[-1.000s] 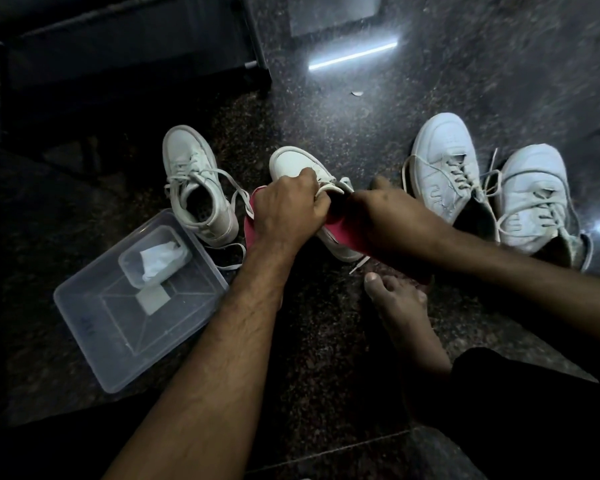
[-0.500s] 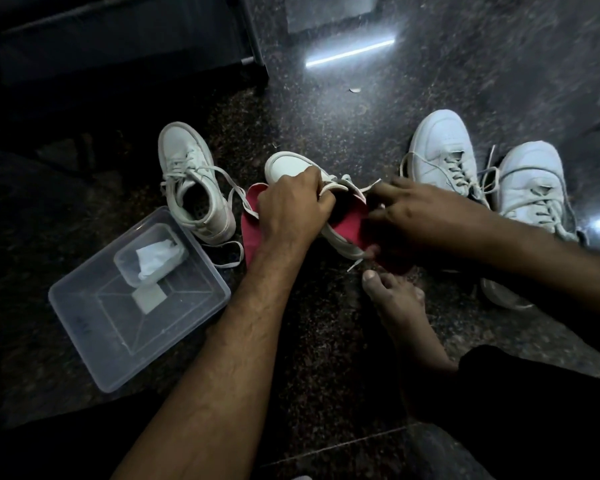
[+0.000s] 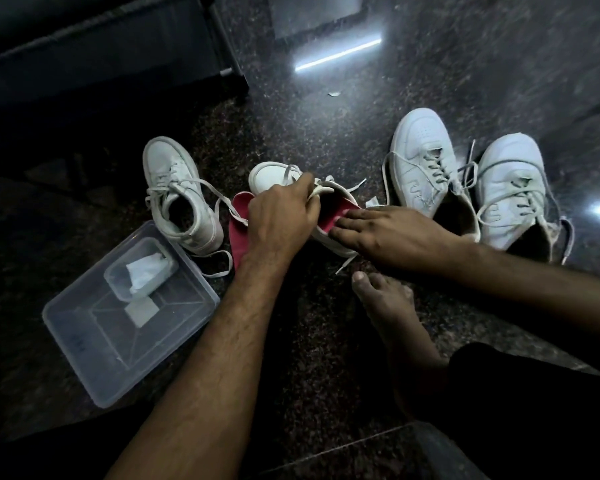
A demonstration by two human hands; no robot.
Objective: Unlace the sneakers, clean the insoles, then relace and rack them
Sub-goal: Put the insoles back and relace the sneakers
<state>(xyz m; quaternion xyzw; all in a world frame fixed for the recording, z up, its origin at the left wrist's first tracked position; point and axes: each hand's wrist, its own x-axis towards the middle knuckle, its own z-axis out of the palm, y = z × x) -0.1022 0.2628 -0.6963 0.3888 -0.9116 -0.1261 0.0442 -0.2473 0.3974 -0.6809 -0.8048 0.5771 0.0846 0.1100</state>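
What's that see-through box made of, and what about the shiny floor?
The box looks like clear plastic, slightly frosted: you can see the floor and a white wipe through it. The floor seems polished speckled stone, maybe granite, because it mirrors a light strip.

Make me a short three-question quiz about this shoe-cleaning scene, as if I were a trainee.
1. How many white sneakers are on the floor?
2. True or false: the left hand pinches a lace of the middle sneaker.
3. What lies in the small tub inside the clear plastic container? A) a brush B) a crumpled white wipe C) a lace

Key: 1. Four. 2. True. 3. B.
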